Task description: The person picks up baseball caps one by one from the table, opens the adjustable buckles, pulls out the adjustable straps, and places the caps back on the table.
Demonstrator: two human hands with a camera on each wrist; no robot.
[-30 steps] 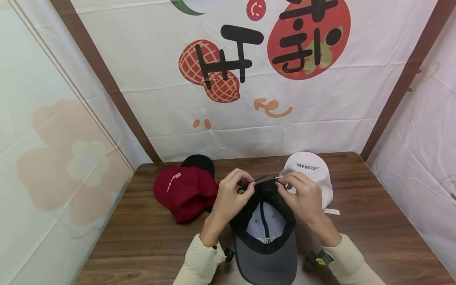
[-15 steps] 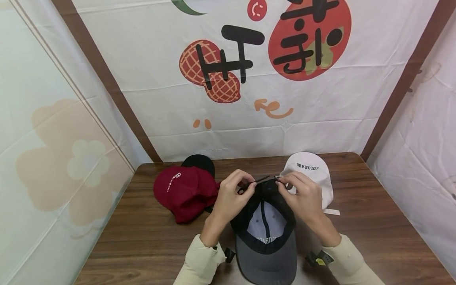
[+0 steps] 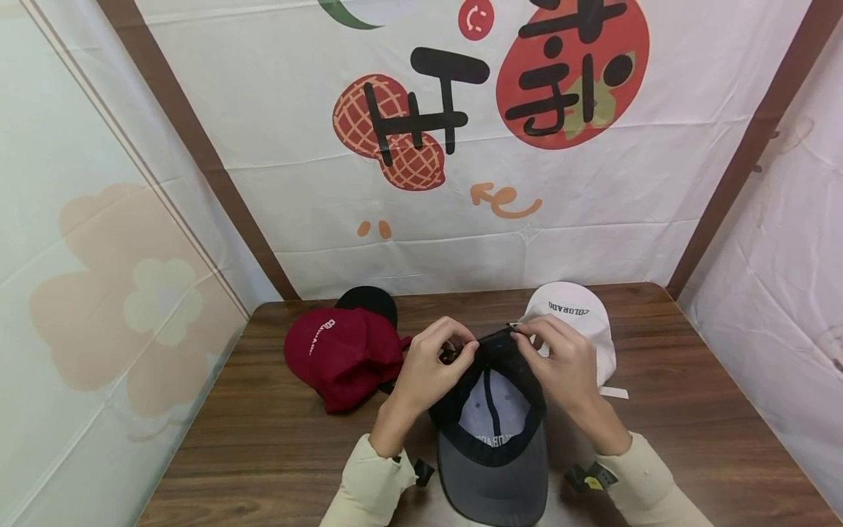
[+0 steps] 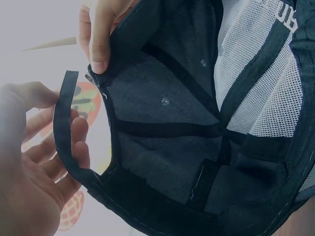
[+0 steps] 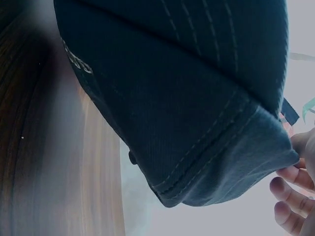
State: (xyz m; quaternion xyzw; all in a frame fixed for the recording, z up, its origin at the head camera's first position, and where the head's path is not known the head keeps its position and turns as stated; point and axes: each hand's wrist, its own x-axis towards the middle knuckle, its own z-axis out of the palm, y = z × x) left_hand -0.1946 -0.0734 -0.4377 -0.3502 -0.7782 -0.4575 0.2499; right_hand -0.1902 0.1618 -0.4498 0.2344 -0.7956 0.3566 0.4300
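A dark grey baseball cap (image 3: pixel 492 479) is held upside down, brim toward the person, its lining and mesh front panel facing up. My left hand (image 3: pixel 428 366) pinches the black back strap (image 4: pixel 63 123) between thumb and fingers; the strap's free end sticks up past the thumb in the left wrist view. With thumb and fingertips, my right hand (image 3: pixel 561 362) grips the opposite corner of the cap's back opening. A small metal buckle (image 4: pixel 90 78) shows at that corner, beside the right thumb. The strap end stands apart from the buckle.
On the wooden table (image 3: pixel 263 454), a dark red cap (image 3: pixel 342 351) lies at the left, partly over a black brim (image 3: pixel 369 301). A white cap (image 3: pixel 569 307) with its strap (image 3: pixel 614 392) sticking out lies behind the right hand. A printed cloth (image 3: pixel 283 183) hangs behind the table.
My left hand has shifted slightly right, closer to the right hand, still pinching the strap. The strap end that pointed up toward the buckle has dropped lower. The right hand keeps its hold.
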